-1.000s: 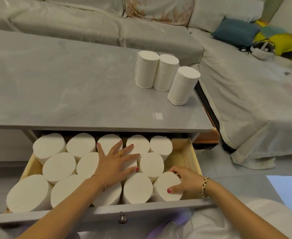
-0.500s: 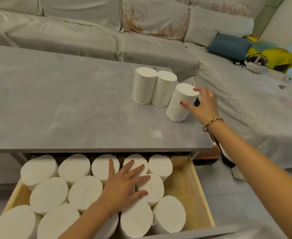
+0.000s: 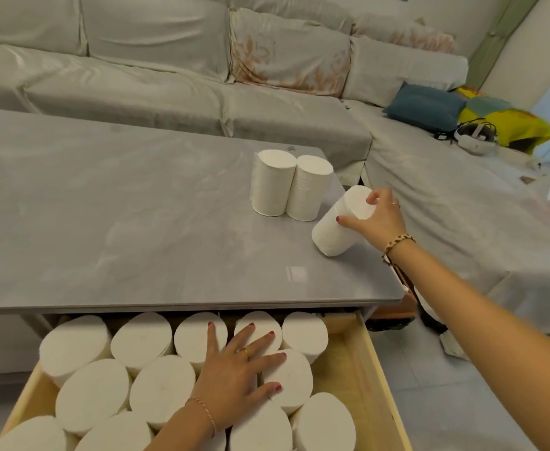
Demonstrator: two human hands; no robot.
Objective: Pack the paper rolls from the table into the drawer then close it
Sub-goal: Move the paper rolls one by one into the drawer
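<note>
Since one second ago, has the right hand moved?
Yes. The right hand left the drawer and went up to the table, where it now holds the tilted roll beside the two upright rolls.

Matt white paper rolls (image 3: 143,340) fill a pale, bare-wood drawer (image 3: 369,362) beneath a smooth grey tabletop (image 3: 104,222) with a faint sheen; creased cloth covers the sofa (image 3: 169,86).

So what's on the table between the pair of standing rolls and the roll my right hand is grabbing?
Nothing: in the head view only a narrow strip of bare table separates the two upright rolls from the tilted roll in the right hand.
</note>
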